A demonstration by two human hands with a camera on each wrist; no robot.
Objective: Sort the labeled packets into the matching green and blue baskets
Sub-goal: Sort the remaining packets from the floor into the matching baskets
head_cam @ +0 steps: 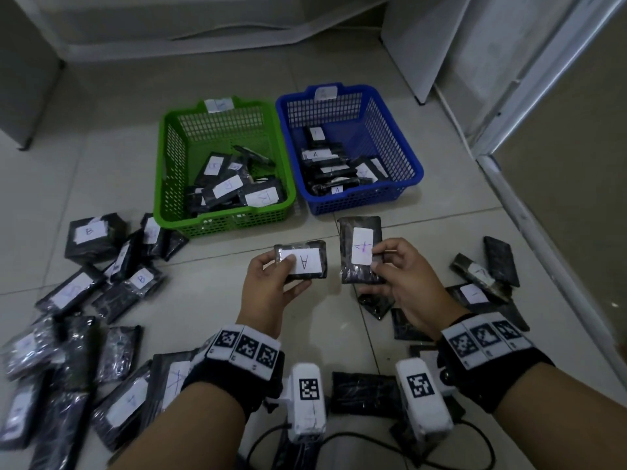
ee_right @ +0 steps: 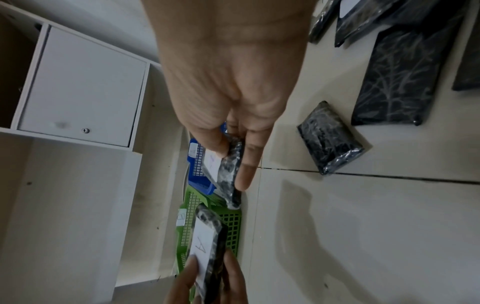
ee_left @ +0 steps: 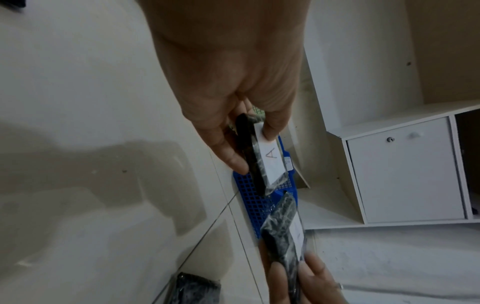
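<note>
At 12 o'clock of both wrists, left hand (head_cam: pixel 271 279) and right hand (head_cam: pixel 400 269) each pinch a thin, black, film-wrapped packet labelled A (head_cam: pixel 302 262); apparently light, stiff, slippery; hold by edges.

Glossy plastic-wrapped packets (head_cam: pixel 300 264) with matt paper labels; perforated plastic baskets (head_cam: pixel 173 157).

Green basket (head_cam: pixel 169 154), blue basket (head_cam: pixel 403 137), black packets (head_cam: pixel 91 237)

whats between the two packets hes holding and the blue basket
In the head view, only bare floor tile lies between the blue basket and the packets held by the left hand and right hand.
</note>
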